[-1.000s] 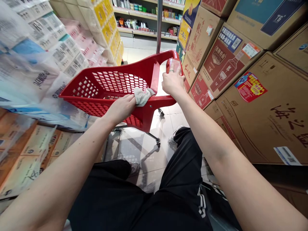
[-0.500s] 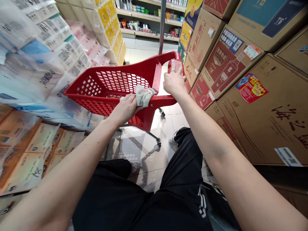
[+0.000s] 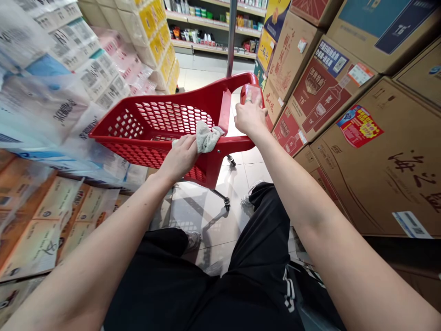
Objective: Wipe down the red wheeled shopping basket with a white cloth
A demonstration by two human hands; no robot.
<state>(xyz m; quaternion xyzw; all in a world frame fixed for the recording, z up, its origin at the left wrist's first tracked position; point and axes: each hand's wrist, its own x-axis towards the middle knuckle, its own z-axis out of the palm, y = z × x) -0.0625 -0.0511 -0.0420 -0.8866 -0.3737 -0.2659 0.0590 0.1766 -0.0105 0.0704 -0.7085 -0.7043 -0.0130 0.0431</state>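
Head view: our left hand [image 3: 181,155] clasps a grey cloth [image 3: 208,137] at the near side of the red cart basket [image 3: 206,99]; our right hand [image 3: 250,115] grips its handle [image 3: 253,79]. Outward, plastic-wrapped packs [image 3: 69,103] and closed cartons [image 3: 320,92] flank us.

On the floor [image 3: 220,230] before you, the cart [image 3: 212,172] stands at twelve o'clock, its basket stretching toward eleven. Your left hand [image 3: 181,156] is on its near rim [image 3: 138,142], the cloth [image 3: 206,138] over that rim, mostly at the hand's two o'clock. Your right hand [image 3: 250,115] is on the handle [image 3: 257,82], toward one. Packs [image 3: 62,105] lie from ten to eleven, boxes [image 3: 365,184] from one to two, shelves [image 3: 206,47] behind the cart at twelve.
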